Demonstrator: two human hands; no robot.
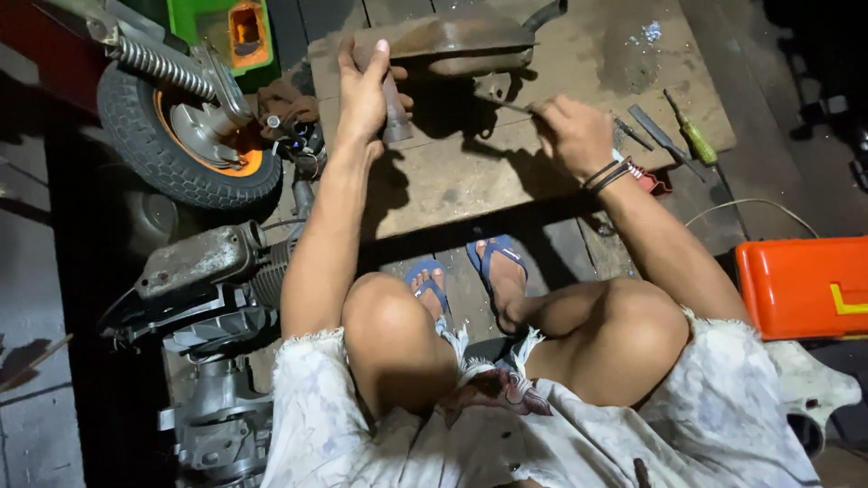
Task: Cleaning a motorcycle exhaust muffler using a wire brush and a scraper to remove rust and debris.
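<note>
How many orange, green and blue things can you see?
Orange: 2 - toolbox, wheel rim
Green: 2 - screwdriver handle, machine body
Blue: 2 - left sandal, right sandal
Total: 6

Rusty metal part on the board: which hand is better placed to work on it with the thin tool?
The right hand. It already grips the thin tool, whose tip points at the rusty metal part on the wooden board. The left hand is occupied, wrapped around a grey metal piece beside that part.
</note>
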